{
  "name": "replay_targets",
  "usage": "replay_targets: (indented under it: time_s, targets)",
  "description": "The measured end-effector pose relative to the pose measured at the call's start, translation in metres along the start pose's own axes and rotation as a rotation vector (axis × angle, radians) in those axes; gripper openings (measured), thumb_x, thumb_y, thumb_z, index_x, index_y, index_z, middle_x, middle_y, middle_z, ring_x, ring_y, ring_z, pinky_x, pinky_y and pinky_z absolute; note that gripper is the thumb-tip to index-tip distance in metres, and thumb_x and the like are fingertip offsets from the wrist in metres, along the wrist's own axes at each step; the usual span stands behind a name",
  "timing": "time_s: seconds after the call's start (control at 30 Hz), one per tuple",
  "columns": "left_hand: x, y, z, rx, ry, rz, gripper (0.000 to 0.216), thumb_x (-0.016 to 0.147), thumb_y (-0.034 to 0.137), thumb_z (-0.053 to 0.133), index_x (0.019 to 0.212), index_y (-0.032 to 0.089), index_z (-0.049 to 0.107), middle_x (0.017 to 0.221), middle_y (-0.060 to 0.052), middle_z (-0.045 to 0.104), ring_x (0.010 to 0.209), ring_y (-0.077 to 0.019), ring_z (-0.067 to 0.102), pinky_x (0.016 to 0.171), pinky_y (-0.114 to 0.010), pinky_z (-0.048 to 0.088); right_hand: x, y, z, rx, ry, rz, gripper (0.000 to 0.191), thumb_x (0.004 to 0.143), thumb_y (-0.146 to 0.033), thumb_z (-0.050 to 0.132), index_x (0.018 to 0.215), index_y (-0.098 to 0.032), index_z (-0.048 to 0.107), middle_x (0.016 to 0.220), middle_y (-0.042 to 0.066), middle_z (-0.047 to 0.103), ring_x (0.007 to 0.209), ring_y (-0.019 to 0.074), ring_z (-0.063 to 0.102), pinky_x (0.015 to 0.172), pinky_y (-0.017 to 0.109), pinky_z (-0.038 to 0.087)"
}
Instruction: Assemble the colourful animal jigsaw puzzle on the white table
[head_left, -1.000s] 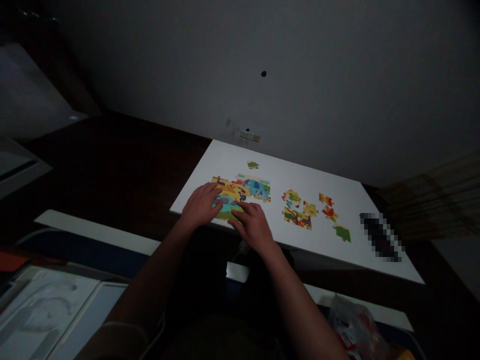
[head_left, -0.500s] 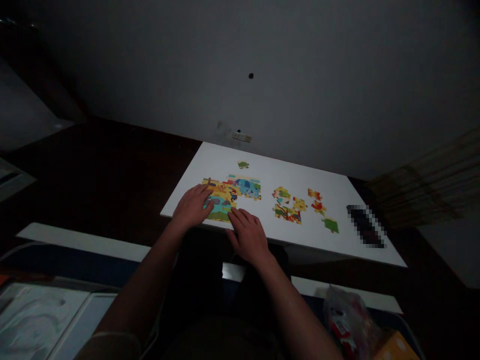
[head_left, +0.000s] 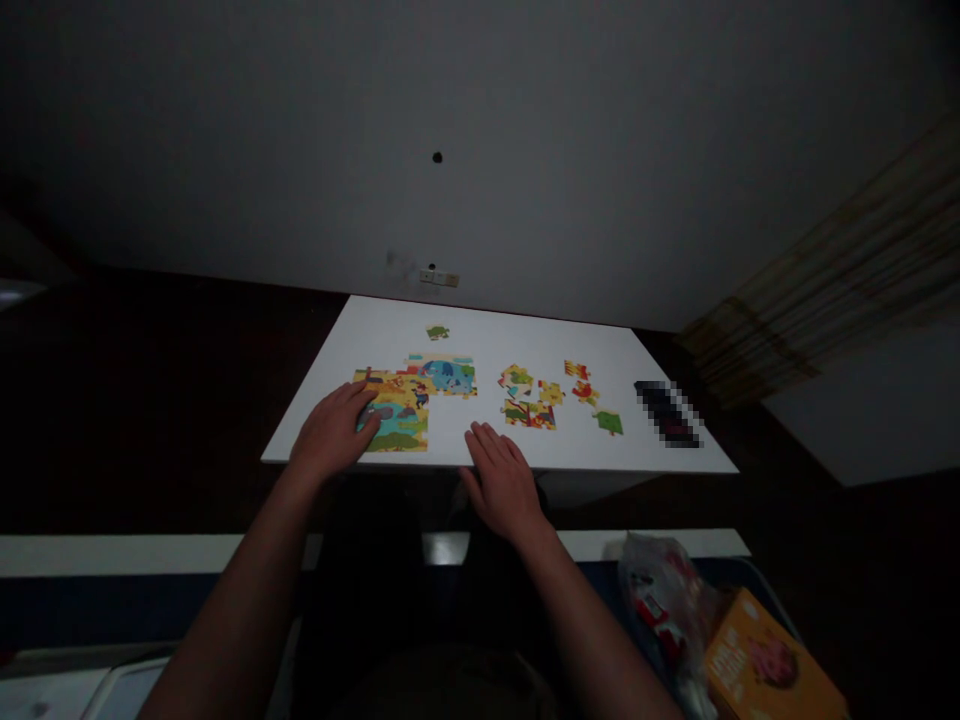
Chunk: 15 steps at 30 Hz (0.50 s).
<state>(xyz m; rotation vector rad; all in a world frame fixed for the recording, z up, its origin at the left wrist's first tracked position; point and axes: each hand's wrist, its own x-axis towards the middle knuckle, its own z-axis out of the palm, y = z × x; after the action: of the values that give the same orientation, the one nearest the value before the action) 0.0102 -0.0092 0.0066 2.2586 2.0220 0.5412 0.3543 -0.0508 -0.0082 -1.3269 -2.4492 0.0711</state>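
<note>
The assembled puzzle section [head_left: 409, 395] is pressed flat under the fingertips of the left hand [head_left: 330, 435] at the near left of the white bench [head_left: 480, 335], its long axis running away towards the wall. The right hand [head_left: 501, 478] is laid open and empty at the near edge, nothing grasped. The loose puzzle pieces [head_left: 536, 395] lie ahead and slightly right of it, so they are nearer the right hand.

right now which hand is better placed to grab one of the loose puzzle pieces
Probably the right hand. It lies open at the table's near edge, holding nothing, with the loose pieces just beyond its fingertips. The left hand rests on the assembled puzzle section, farther from them.
</note>
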Motion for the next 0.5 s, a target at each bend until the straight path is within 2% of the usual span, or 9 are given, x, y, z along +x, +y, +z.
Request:
replay_targets:
  time_s: [0.2,0.5]
  targets:
    - [0.001,0.001,-0.002,0.002,0.001,0.004,0.062,0.108,0.053,0.043,0.15,0.015,0.068,0.166,-0.018,0.059,0.155,-0.0377,0.053,0.131,-0.055,0.042,-0.021,0.033,-0.014,-0.013,0.039,0.079,0.06,0.113,-0.039,0.057,0.171,-0.028,0.049,0.175,0.013,0.049,0.163,0.0341,0.047,0.13,0.059,0.045]
    - [0.002,-0.001,-0.001,-0.009,-0.007,-0.03,0.067,0.107,0.057,0.041,0.151,0.015,0.069,0.168,-0.018,0.058,0.156,-0.0398,0.052,0.131,-0.06,0.041,-0.048,0.07,-0.024,0.002,0.07,0.137,0.059,0.114,-0.036,0.053,0.171,-0.024,0.047,0.175,0.017,0.048,0.163,0.0367,0.046,0.13,0.063,0.042]
